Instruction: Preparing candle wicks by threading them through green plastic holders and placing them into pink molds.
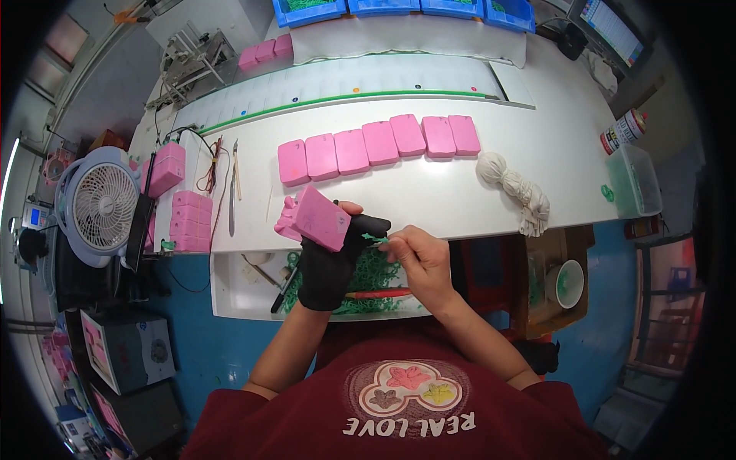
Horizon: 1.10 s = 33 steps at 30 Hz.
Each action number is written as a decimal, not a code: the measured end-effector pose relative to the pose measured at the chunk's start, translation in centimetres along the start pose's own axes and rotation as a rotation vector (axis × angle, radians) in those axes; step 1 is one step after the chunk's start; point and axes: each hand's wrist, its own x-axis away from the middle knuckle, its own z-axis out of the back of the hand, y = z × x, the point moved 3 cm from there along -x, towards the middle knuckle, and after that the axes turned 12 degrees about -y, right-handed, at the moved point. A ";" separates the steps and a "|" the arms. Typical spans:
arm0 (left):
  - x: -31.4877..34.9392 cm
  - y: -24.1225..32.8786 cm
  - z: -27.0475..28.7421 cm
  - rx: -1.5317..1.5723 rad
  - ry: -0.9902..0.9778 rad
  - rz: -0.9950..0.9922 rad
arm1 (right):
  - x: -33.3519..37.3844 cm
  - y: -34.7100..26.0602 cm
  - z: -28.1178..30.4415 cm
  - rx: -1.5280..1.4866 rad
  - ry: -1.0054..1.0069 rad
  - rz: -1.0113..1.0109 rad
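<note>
Right fingers (pixel 396 247), green piece (pixel 372 238) at their tips

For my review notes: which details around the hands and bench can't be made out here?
All in the head view:
Pink block: its underside, hidden by the left hand.
Small green piece: its pinched end, covered by the right hand.
White drawer: much of its floor, under the heaped green pieces.
Blue bins: their far ends, cut off by the top edge.
</note>
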 end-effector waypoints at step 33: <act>0.0 1.4 -0.6 0.037 -0.015 -0.039 | 0.3 2.0 -0.2 -0.653 -0.152 -0.263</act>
